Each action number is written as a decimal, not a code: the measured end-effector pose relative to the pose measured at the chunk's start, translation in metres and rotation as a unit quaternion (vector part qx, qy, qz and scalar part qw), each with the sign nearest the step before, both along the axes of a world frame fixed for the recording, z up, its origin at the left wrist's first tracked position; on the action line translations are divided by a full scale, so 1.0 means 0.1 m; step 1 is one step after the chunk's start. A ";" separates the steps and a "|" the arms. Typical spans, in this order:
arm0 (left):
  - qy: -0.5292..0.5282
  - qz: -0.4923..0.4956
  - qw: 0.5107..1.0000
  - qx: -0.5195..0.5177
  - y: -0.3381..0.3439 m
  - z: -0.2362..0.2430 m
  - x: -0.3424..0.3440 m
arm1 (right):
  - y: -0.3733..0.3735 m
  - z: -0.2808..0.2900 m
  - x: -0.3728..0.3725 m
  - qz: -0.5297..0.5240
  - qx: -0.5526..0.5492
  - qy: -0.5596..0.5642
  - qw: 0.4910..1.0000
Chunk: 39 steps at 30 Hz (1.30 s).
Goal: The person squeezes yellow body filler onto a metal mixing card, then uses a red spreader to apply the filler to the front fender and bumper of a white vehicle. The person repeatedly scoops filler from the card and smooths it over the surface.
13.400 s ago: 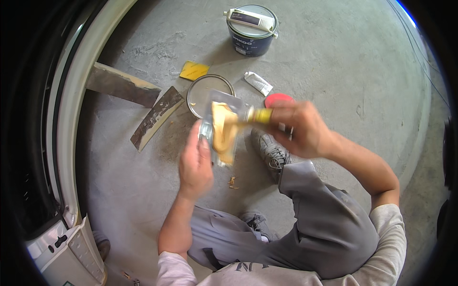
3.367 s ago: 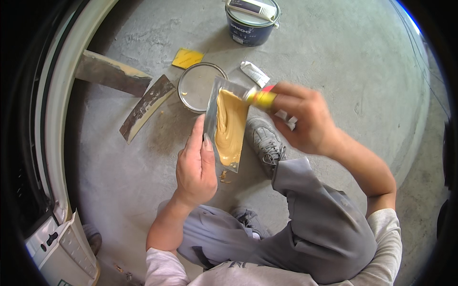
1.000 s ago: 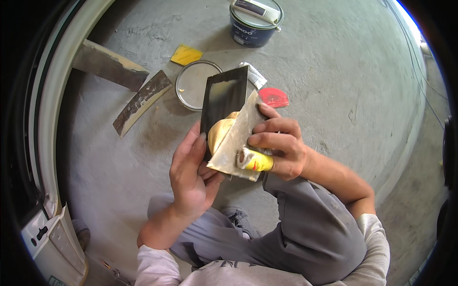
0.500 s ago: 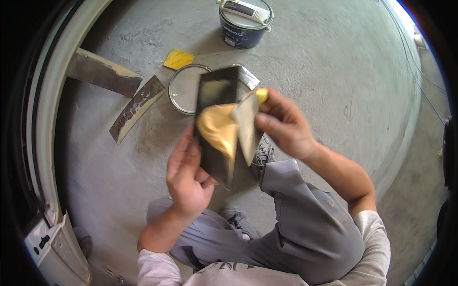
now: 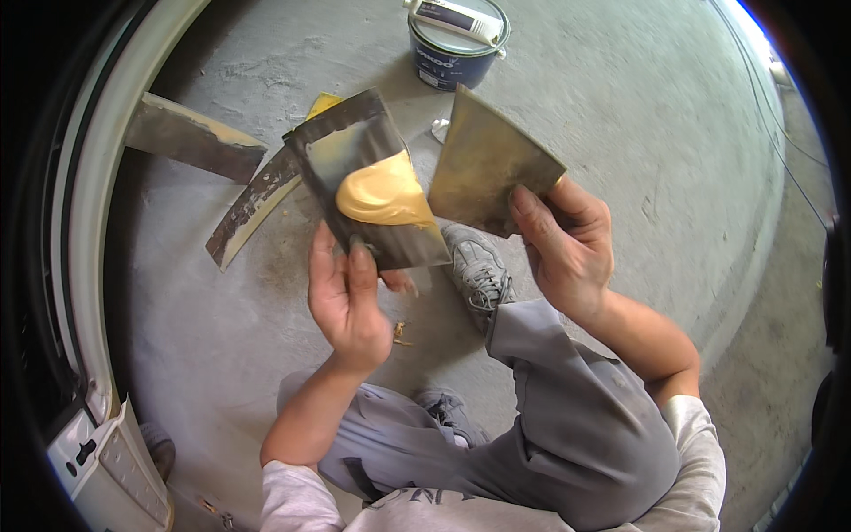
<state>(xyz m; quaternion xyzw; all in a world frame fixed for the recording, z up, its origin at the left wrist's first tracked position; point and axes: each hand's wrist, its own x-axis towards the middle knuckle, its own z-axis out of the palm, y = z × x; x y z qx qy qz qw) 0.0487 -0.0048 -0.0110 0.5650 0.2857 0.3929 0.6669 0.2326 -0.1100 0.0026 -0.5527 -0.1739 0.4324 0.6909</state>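
Left hand (image 5: 350,303): gripped a dark plate (image 5: 406,248).
Right hand (image 5: 572,244): pinched a metal scraper (image 5: 487,168), apart.
Putty (image 5: 383,191): blending looked done; a mound was left unspread.

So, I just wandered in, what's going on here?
A person's left hand holds a dark flat plate with a smooth mound of tan paste on it. The right hand grips a thin metal blade, close by the plate's edge; whether they touch is hard to tell. Ahead on the floor stands a dark blue bucket with a white tube lying on its lid.
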 end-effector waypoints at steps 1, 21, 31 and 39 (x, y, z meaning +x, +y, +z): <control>0.035 0.058 0.997 -0.023 0.02 -0.03 0.01 | 0.00 -0.02 -0.06 0.030 -0.014 -0.020 0.999; -0.009 0.071 0.952 -0.297 0.24 -0.33 -0.01 | 0.52 -1.19 0.75 0.196 -0.185 -0.371 0.889; 0.015 0.127 0.944 -0.305 0.20 0.22 -0.05 | 0.24 -1.94 1.01 0.246 -0.337 -0.594 0.688; 0.097 0.181 0.912 -0.356 -0.39 1.11 -0.15 | -1.01 0.37 0.38 0.322 -0.173 -0.315 0.876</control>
